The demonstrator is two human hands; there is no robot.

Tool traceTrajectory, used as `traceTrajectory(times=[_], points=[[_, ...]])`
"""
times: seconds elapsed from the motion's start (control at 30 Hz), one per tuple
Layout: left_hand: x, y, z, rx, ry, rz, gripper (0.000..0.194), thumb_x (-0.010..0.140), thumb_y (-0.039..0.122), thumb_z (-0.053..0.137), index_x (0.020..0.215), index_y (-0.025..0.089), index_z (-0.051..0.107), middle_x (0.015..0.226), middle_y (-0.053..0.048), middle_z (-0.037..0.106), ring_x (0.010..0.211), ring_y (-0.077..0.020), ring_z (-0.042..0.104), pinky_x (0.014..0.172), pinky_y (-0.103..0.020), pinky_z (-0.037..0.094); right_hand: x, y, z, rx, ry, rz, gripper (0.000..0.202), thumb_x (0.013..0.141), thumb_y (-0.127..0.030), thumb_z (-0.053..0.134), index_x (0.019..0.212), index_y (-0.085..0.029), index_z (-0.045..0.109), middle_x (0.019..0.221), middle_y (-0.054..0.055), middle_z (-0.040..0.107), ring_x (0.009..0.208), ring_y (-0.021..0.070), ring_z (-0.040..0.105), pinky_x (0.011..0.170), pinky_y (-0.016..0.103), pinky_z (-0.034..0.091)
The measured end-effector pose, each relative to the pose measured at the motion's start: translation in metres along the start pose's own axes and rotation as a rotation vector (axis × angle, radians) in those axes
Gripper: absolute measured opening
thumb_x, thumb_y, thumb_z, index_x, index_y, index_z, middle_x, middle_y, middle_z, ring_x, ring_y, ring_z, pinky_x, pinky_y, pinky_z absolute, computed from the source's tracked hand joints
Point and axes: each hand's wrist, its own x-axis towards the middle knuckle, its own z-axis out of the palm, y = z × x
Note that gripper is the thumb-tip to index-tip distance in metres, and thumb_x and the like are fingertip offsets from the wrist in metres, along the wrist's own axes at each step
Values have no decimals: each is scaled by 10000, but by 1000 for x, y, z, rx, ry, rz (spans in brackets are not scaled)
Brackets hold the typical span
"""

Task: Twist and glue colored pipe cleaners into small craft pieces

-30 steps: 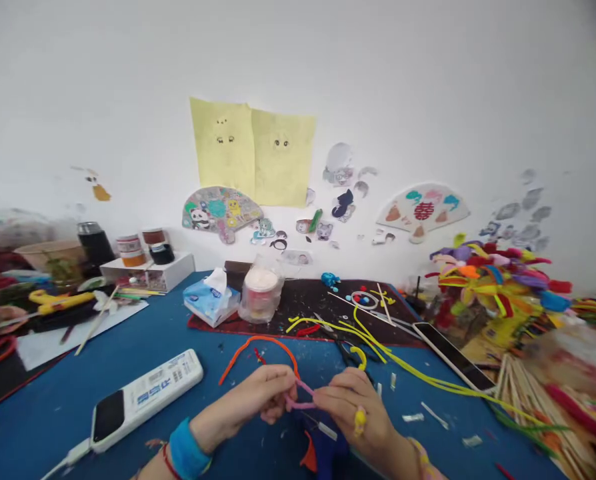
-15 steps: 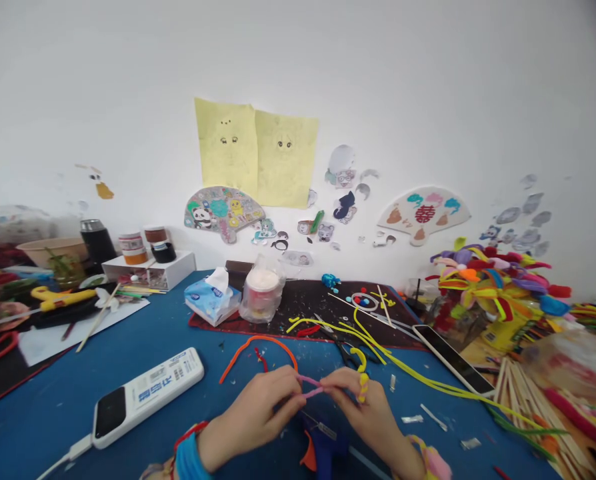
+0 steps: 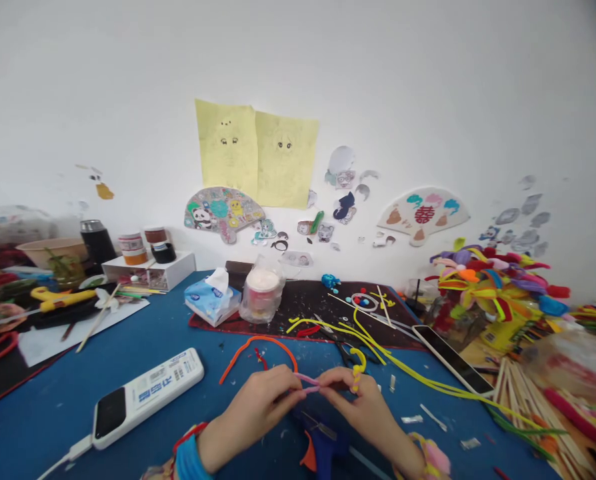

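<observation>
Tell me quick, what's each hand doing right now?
Left hand: closed, holding the pink strip.
Right hand: closed, pinching the same pink strip.

The head camera is looking forward and slightly down across the blue bench (image 3: pixel 153 330), facing the white wall (image 3: pixel 403 80) nearly square on. It is taking a wide view, with the left hand (image 3: pixel 263 408) and right hand (image 3: pixel 367 407) appearing nearest, low and central.
</observation>
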Motion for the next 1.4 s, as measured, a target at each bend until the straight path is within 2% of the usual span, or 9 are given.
traceTrajectory(times=[0.2,0.3,0.6,0.7,0.8,0.9,1.0,1.2,1.4], points=[[-2,-2,1,42,24,50,221,924,320,445,812,183,578,757,-11,601,676,-107,543,622,-187,409,0,5,1,158,86,-117,27,767,-205,657,757,-201,682,806,25,708,795,150,656,740,251,510],[-2,-4,1,55,41,57,223,922,325,447,820,181,583,754,-16,605,675,-111,550,624,-191,417,1,6,0,204,93,-129,32,737,-191,688,719,-212,704,793,25,709,771,147,655,722,250,511],[0,-1,-1,61,-14,115,191,924,294,446,840,185,577,752,-18,601,678,-119,538,621,-200,414,1,7,-4,288,47,15,42,713,-231,712,696,-194,703,689,20,658,684,147,608,640,264,469],[-1,-1,-1,84,-23,104,141,923,267,450,892,196,567,816,-22,609,727,-125,554,645,-206,422,0,7,-5,295,20,60,61,708,-245,712,700,-185,706,655,7,613,662,135,569,620,254,436],[-1,-1,-3,129,40,122,115,917,228,454,950,208,562,934,-46,598,807,-137,572,683,-220,437,0,11,-5,379,3,144,117,686,-279,732,695,-173,685,660,1,602,644,121,553,606,244,427],[0,-1,-6,145,117,157,100,900,207,485,957,215,568,968,-52,589,837,-137,583,707,-221,451,3,16,-4,537,4,255,256,645,-338,763,806,-172,652,665,-6,615,597,107,554,580,235,431],[0,-1,-8,146,119,185,94,889,196,509,964,214,564,968,-48,608,855,-131,595,730,-214,461,7,18,-6,607,43,300,382,594,-379,790,867,-177,615,653,-14,613,578,107,558,574,238,438],[-2,-6,-7,323,78,197,175,895,213,491,1056,228,559,1013,-62,606,845,-147,610,698,-230,470,11,16,-9,665,43,339,410,548,-410,807,806,-177,591,597,-28,592,528,106,551,549,245,441],[-1,-7,-6,315,145,258,155,891,167,499,1022,208,571,962,-54,644,821,-138,625,700,-220,474,8,19,-6,793,15,362,372,559,-347,814,794,-171,585,598,-29,610,525,97,553,556,240,440]])
